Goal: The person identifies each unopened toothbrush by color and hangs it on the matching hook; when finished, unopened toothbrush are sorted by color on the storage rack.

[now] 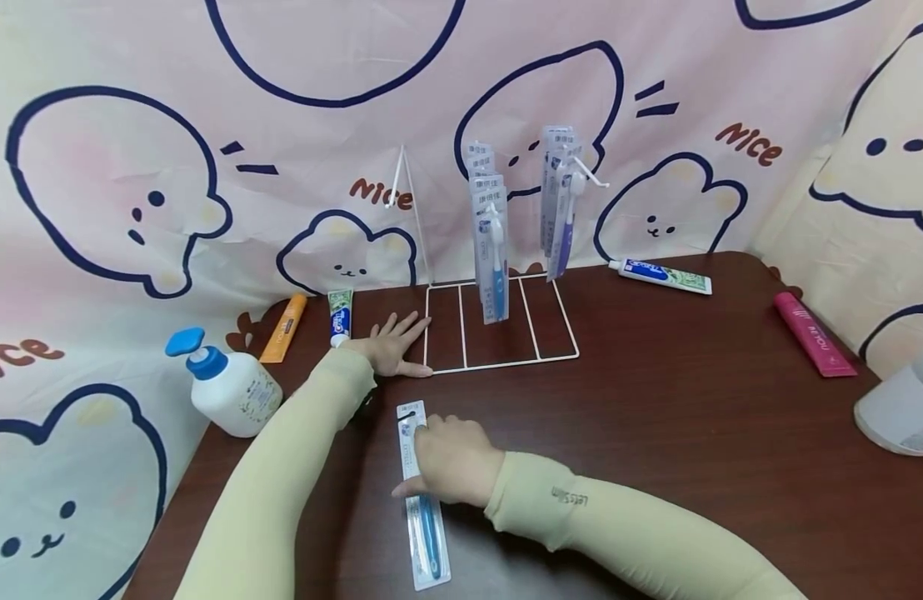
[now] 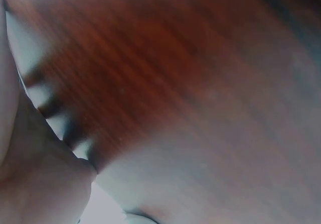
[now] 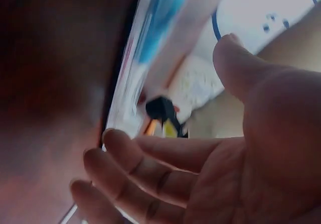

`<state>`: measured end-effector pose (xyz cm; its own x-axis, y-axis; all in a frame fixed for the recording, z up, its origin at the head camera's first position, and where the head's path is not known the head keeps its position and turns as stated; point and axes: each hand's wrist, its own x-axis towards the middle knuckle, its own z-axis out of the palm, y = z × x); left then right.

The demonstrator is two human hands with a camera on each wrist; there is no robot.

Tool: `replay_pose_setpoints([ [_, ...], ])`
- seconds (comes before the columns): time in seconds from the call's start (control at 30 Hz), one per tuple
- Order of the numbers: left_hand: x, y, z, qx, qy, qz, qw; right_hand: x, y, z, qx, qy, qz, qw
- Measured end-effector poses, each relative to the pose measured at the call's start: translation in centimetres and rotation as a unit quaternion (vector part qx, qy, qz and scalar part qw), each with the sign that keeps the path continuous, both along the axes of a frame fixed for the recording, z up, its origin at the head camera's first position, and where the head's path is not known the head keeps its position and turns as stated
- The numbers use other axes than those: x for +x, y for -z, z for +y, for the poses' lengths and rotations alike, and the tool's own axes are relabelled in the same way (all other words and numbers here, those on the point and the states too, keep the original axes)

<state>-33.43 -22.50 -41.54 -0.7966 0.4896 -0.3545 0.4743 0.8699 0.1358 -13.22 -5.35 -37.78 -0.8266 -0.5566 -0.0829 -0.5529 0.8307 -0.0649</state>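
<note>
A packaged toothbrush (image 1: 429,542) with a blue handle lies lengthwise on the dark wooden table. My right hand (image 1: 457,458) is over its upper half, thumb stretched across the pack. In the right wrist view, the bent fingers (image 3: 120,179) have a tip right at the edge of the pack (image 3: 128,78), while the thumb stands apart. My left hand (image 1: 390,343) rests with spread fingers at the left side of a white wire rack (image 1: 499,364). Blue toothbrush packs (image 1: 495,275) hang on one rack hook, purple ones (image 1: 562,225) on another.
Left of my left arm stand a pump bottle (image 1: 236,392), an orange tube (image 1: 284,329) and a toothpaste tube (image 1: 341,315). Another toothpaste (image 1: 664,276) lies behind on the right. A pink tube (image 1: 814,333) and white container (image 1: 900,408) are at the right edge.
</note>
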Motion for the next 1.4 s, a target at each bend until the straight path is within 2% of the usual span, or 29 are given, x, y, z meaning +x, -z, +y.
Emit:
replay_pose_setpoints([
  [0.2,0.0,0.0,0.0,0.0,0.005,0.002,1.0,1.5,0.8,-1.9,0.06,0.013,0.03,0.998],
  [0.3,-0.1,0.0,0.1,0.003,0.006,0.0,1.0,1.5,0.9,-1.8,0.062,0.027,0.017,0.998],
  [0.37,-0.2,0.0,0.2,0.004,0.006,-0.001,1.0,1.1,0.8,-1.0,0.042,0.032,-0.005,0.999],
  [0.53,-0.3,-0.6,0.4,0.007,0.012,0.001,0.9999,-0.8,0.3,2.9,-0.012,0.042,-0.055,0.998],
  [0.77,-0.7,-1.2,0.2,0.003,0.006,0.004,1.0,-4.0,-0.4,9.3,-0.005,0.043,-0.064,0.997],
  [0.9,-0.6,-1.0,0.1,-0.001,0.005,-0.001,1.0,-5.1,-0.6,11.8,-0.012,0.04,-0.097,0.994],
  [1.03,-0.5,-0.8,0.1,0.007,0.006,-0.001,1.0,-5.5,-0.7,13.7,-0.03,0.049,-0.103,0.993],
  [1.1,-0.4,-0.6,0.1,0.01,0.007,-0.001,0.9999,-5.5,-1.0,14.5,-0.059,0.051,-0.1,0.992],
  [1.2,-0.4,-0.4,0.0,0.008,0.009,-0.002,0.9999,-5.4,-1.8,15.4,-0.136,0.055,-0.096,0.985],
  [1.27,-0.4,-0.3,0.0,0.004,0.009,-0.001,1.0,-5.3,-2.4,15.8,-0.198,0.057,-0.094,0.974],
  [1.4,-0.3,0.0,0.0,0.006,0.007,-0.003,0.9999,-5.0,-3.7,16.0,-0.305,0.06,-0.091,0.946],
])
